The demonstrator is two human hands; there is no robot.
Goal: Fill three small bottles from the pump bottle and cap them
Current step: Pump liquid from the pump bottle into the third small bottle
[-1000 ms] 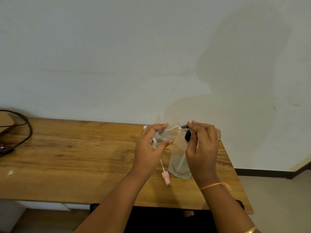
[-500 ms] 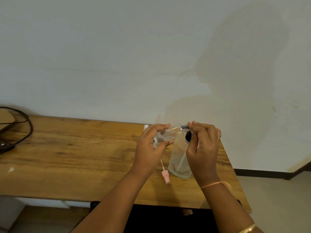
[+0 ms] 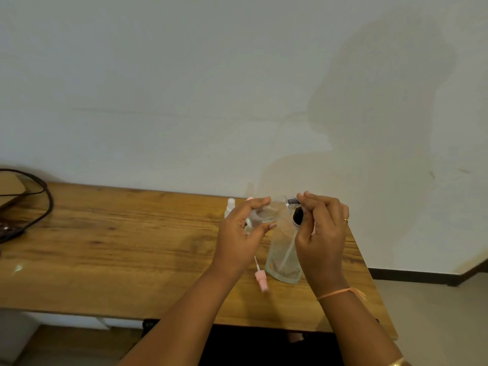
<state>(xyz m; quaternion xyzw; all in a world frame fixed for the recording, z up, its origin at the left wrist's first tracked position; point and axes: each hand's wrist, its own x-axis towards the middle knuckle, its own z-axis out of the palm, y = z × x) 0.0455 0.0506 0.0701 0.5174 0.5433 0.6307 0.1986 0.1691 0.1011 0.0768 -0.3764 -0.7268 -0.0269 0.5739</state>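
The left hand (image 3: pixel 241 233) curls thumb and fingers round a small clear bottle (image 3: pixel 266 213) held on its side, while the right hand (image 3: pixel 320 233) pinches a dark threaded piece (image 3: pixel 292 200) at its mouth (cap or nozzle, unclear), both just above the pump bottle (image 3: pixel 284 257) standing on the wooden table (image 3: pixel 118 247) beside a pink spray cap (image 3: pixel 261 281)

Both forearms are seen bare down to the lower edge of the view. A thin gold ring (image 3: pixel 345 220) is worn on a finger of the right hand (image 3: pixel 323 233). A slim peach-orange thread (image 3: pixel 334 293) is tied round the right wrist, its loose ends left sticking out at the outer side. A gold bangle (image 3: pixel 397 362) is glimpsed further up the right forearm, cut by the frame edge.
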